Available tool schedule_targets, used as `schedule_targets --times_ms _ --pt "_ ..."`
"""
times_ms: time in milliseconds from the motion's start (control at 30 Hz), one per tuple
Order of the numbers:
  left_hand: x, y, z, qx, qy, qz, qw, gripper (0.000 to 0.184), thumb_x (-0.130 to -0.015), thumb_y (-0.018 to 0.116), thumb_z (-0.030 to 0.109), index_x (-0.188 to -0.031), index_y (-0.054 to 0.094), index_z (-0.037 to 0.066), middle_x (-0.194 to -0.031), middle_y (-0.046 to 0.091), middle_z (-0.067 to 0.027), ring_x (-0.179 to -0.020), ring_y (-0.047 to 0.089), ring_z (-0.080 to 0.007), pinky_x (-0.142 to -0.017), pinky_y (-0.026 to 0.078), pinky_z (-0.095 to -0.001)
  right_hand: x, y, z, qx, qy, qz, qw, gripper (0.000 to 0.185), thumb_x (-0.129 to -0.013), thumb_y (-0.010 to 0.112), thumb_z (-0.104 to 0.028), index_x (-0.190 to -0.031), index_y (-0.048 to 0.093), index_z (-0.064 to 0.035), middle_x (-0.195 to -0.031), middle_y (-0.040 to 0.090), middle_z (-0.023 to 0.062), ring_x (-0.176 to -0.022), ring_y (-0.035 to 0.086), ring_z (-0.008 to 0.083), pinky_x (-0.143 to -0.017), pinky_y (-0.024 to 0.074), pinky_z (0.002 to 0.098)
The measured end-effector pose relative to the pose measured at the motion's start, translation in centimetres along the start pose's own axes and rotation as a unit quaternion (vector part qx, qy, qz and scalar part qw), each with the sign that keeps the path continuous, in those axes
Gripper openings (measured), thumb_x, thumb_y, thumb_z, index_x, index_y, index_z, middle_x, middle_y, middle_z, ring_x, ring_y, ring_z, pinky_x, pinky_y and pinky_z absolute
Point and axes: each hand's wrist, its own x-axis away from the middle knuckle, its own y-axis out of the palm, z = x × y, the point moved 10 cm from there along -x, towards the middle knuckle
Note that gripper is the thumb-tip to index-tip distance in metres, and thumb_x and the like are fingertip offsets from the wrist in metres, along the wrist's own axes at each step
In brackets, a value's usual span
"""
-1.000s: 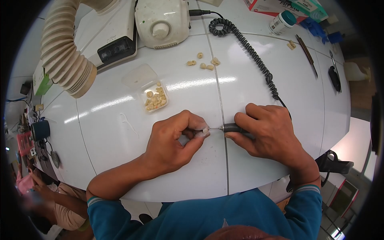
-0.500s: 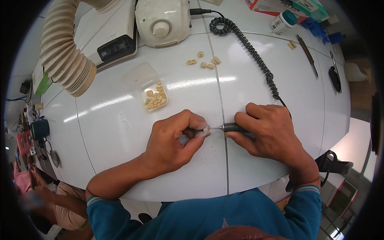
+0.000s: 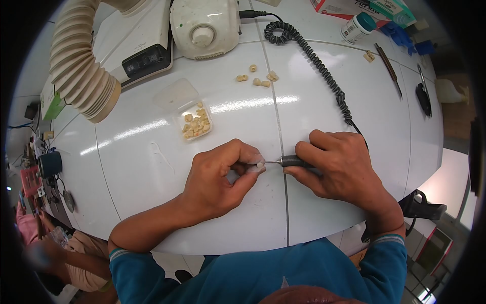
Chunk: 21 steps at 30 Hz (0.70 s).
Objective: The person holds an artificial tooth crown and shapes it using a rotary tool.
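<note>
Between thumb and fingertips my left hand [image 3: 223, 175] pinches a small whitish dental crown [image 3: 260, 164], partly hidden by the fingers. White dust coats those fingertips. My right hand [image 3: 339, 164] is wrapped round the dark grip of a rotary handpiece [image 3: 292, 161], its thin metal bur pointing left and meeting the crown or lying very close to it. A coiled black cord [image 3: 326, 71] runs from behind the right hand up to the cream control box [image 3: 205, 28]. Beyond my left hand stands a clear box [image 3: 210, 130] of tooth-like yellowish pieces [image 3: 195, 124], its lid open.
Several loose yellowish pieces [image 3: 261, 82] lie farther back. A ribbed suction hose [image 3: 83, 66] hangs at the upper left. A white bottle [image 3: 357, 29] and a brown pointed tool [image 3: 390, 71] are at the back right. Another person's arm [image 3: 88, 261] shows at lower left.
Both hands keep nearly the same place, with the handpiece still against or close to the crown. At lower left the other person's arm has shifted slightly.
</note>
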Motion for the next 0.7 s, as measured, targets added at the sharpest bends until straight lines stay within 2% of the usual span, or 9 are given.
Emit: schedule_targets --times_ms 700 --pt "-0.08 0.11 0.05 -0.005 -0.005 -0.01 1.0 0.02 -0.094 0.082 -0.008 -0.11 0.071 -0.003 -0.112 0.081 -0.016 -0.097 0.082 -0.0213 -0.083 0.066 -0.0297 -0.02 -0.09 0.0 0.002 -0.003 0.003 1.0 0.037 -0.102 0.08 -0.049 -0.092 0.071 -0.0146 -0.075 0.059 0.0031 -0.057 0.064 0.0217 -0.051 0.0439 0.0386"
